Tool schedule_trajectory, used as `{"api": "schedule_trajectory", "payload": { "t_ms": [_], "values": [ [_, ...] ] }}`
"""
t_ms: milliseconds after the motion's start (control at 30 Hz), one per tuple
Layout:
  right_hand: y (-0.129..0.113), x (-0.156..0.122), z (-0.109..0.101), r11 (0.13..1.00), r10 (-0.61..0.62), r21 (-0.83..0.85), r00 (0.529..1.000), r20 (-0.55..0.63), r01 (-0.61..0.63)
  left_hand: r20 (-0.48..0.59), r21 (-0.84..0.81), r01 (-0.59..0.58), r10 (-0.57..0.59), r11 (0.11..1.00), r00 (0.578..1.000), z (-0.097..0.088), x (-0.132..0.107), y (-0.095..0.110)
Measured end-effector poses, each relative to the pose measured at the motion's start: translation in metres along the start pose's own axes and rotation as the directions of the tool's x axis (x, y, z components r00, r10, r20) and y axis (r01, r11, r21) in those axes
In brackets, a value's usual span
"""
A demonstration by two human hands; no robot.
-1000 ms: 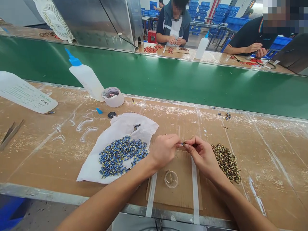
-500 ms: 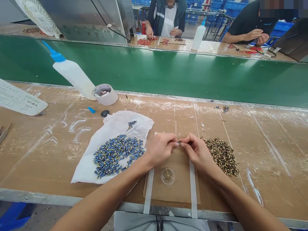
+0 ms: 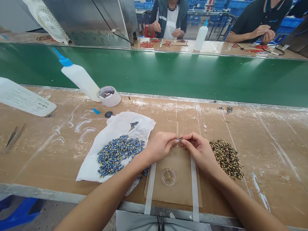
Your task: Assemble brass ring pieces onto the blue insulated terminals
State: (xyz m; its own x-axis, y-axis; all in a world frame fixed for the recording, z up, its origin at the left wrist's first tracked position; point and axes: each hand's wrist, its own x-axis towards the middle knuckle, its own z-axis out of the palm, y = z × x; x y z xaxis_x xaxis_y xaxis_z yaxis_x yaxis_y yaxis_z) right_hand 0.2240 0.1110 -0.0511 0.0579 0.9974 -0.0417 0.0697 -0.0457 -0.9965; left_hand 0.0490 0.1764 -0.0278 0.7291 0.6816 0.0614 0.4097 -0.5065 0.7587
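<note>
My left hand [image 3: 160,146] and my right hand [image 3: 198,149] meet fingertip to fingertip over a taped cardboard pad [image 3: 174,183]. Both pinch one tiny blue and dark part [image 3: 180,139] between them. To the left, a heap of small blue parts [image 3: 119,154] lies on a white sheet [image 3: 96,163]. Just right of my right hand lies a heap of dark speckled parts [image 3: 226,158]. A small clear round dish [image 3: 168,176] sits on the pad below my hands.
A white squeeze bottle with blue nozzle [image 3: 80,79] leans beside a tape roll [image 3: 109,96]. A printed card [image 3: 22,100] and tweezers [image 3: 14,136] lie far left. A green conveyor belt [image 3: 183,77] runs behind; two people work across it.
My hands have stayed together, pinching the small part; only the view has shifted slightly. The person opposite has raised a hand from the red parts.
</note>
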Motion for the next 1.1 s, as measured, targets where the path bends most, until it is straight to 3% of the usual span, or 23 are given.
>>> {"api": "schedule_trajectory", "payload": {
  "t_ms": [233,533,733,967,1100],
  "values": [
    [0.005,0.0,-0.006,0.998,0.057,0.003,0.996,0.068,-0.058,-0.01,-0.016,-0.047,0.046,0.999,0.999,0.001,0.001,-0.004],
    [0.005,-0.001,-0.002,0.982,-0.063,-0.169,0.988,0.14,0.087,-0.027,0.039,0.066,-0.065,0.997,0.998,0.01,0.001,-0.001],
    [0.01,-0.003,0.0,0.96,-0.109,-0.243,0.986,0.129,0.138,-0.011,0.077,0.073,-0.073,0.994,0.997,0.013,0.001,0.001],
    [0.007,0.0,0.0,0.986,-0.074,-0.138,0.986,0.151,0.095,0.02,0.017,0.038,-0.038,0.999,0.999,0.007,-0.002,-0.001],
    [0.004,0.002,0.002,0.999,-0.03,-0.01,0.986,0.166,0.032,0.027,-0.04,0.079,-0.078,0.996,0.997,0.004,-0.002,0.002]
  ]
}}
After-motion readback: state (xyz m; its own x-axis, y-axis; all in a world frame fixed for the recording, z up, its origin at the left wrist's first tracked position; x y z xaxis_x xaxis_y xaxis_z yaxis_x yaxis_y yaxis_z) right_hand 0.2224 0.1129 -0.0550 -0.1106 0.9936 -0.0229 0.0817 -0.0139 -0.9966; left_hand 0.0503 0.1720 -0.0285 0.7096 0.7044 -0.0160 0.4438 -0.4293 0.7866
